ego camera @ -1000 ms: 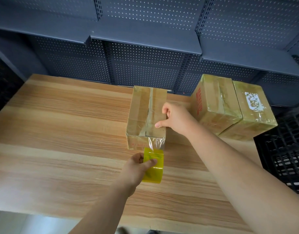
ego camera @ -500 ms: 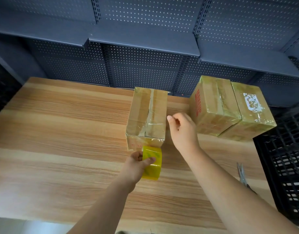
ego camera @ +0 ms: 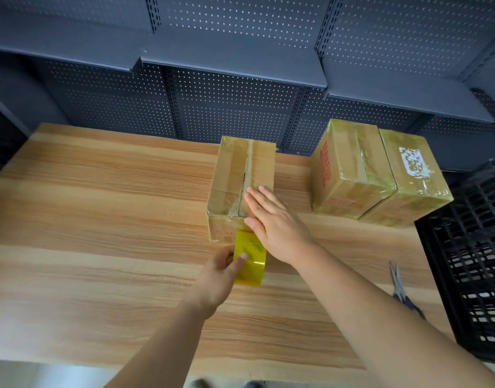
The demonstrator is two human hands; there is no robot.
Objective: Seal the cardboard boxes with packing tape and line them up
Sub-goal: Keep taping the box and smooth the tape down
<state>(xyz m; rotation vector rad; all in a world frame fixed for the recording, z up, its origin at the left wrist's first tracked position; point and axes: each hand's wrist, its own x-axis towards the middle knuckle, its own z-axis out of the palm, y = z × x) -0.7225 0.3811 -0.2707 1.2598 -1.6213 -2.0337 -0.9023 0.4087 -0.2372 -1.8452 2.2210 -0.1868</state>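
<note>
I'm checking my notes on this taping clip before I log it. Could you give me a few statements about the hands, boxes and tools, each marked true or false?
1. The left hand grips the yellow roll of packing tape. True.
2. The right hand holds the metal scissors. False: it lies flat on the middle brown cardboard box, and the scissors lie on the wooden table.
3. The taped box with red print touches the taped box with a torn white label. True.
4. The black plastic crate stands left of the table. False: it stands at the right.
</note>
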